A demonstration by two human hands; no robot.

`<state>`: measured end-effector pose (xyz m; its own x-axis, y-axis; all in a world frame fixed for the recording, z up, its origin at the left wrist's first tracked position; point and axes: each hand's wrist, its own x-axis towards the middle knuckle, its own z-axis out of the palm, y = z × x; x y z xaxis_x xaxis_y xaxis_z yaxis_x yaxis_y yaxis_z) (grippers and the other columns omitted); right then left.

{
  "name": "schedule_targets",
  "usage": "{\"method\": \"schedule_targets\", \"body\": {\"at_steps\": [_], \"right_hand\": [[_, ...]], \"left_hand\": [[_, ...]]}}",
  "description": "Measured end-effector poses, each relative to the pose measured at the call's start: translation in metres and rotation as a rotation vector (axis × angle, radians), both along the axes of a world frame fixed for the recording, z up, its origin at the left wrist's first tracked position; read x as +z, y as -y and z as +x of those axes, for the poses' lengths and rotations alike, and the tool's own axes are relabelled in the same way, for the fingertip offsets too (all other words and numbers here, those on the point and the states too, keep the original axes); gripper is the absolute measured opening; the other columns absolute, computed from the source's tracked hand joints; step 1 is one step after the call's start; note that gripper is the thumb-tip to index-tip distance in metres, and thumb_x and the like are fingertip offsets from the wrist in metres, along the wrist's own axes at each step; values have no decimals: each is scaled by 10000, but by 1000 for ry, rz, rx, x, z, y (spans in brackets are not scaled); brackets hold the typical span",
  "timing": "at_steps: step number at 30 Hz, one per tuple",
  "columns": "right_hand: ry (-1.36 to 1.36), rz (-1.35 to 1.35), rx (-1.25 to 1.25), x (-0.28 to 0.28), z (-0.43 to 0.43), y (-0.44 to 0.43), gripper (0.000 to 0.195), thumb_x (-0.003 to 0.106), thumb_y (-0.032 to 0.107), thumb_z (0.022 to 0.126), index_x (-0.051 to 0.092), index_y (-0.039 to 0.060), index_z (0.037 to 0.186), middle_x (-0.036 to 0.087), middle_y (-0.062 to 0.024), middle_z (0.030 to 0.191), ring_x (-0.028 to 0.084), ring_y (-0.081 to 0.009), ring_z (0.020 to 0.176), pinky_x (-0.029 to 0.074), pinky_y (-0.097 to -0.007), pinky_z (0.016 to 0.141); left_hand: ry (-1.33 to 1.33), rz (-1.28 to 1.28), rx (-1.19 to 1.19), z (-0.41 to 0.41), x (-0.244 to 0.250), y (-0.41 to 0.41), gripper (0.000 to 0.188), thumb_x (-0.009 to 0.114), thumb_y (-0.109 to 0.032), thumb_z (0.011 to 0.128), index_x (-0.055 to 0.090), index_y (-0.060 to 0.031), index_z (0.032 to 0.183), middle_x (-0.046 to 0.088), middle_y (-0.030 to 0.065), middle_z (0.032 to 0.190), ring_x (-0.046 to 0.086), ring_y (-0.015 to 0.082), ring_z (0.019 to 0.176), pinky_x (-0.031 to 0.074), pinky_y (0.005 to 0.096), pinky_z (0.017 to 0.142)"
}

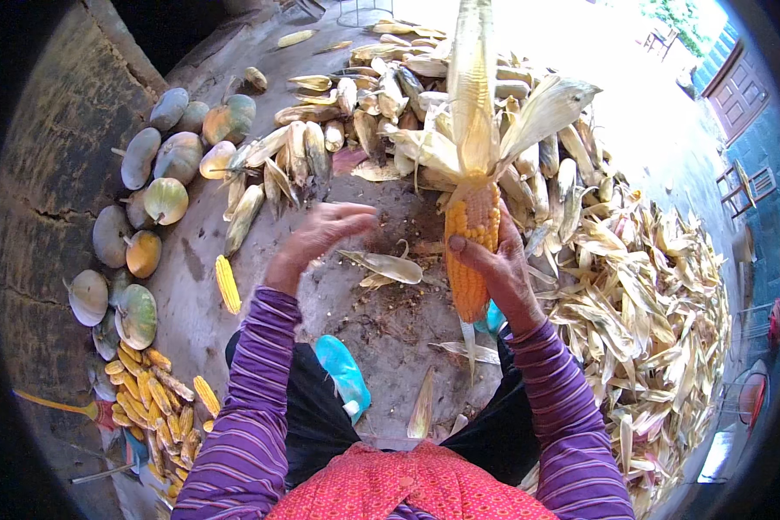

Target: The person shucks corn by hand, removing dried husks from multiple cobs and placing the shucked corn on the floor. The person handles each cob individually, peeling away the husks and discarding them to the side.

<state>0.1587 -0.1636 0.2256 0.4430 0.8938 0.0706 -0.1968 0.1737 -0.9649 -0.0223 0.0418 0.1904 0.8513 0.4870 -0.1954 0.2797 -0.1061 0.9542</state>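
Note:
An orange ear of corn (469, 279) is gripped in my right hand (504, 260), its thumb across the kernels. Pale husk leaves (474, 91) are peeled back from the upper end of the ear and still joined to it; one long leaf points away from me. Near that end some pale cob shows among the kernels. To the left, apart from the ear, my left hand (328, 227) hovers slightly blurred and holds nothing, with thumb and fingers apart. Below the hands a loose piece of husk (390, 266) lies on the floor among scattered bits.
Unhusked ears (364, 97) lie heaped ahead. A big pile of stripped husks (650, 312) is at right. Husked cobs (156, 396) are heaped at lower left, beneath several pumpkins (181, 158) along the wall. One yellow cob (227, 285) lies alone. Chairs (744, 188) stand far right.

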Motion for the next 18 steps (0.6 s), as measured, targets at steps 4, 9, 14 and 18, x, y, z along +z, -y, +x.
{"method": "schedule_targets", "body": {"at_steps": [4,9,14,18], "right_hand": [[-14,-4,171,-7,-19,-7,626,744,98,752,419,45,1285,529,-13,1138,510,-111,1040,437,-265,899],[10,-73,197,-14,-27,-7,613,730,67,757,418,43,1284,528,-17,1151,521,-120,1047,436,-266,907],[-9,-106,214,-19,-31,-13,615,732,69,758,417,37,1284,529,-17,1155,521,-118,1059,431,-263,915],[40,-118,279,-20,-39,-17,618,735,71,752,420,34,1282,525,-12,1140,517,-112,1044,427,-255,910]], "left_hand": [[310,-258,-138,31,17,52,626,587,-554,844,606,-20,1169,585,74,1188,537,133,1053,411,303,939],[12,-71,125,23,32,23,474,655,-516,818,646,-42,817,644,12,732,601,87,633,469,240,587],[436,197,595,-2,33,7,663,760,-481,732,532,9,1115,664,67,725,606,92,607,437,218,553],[328,26,379,-2,31,8,582,701,-479,793,550,-28,1127,667,60,762,595,90,610,462,220,568]]}}
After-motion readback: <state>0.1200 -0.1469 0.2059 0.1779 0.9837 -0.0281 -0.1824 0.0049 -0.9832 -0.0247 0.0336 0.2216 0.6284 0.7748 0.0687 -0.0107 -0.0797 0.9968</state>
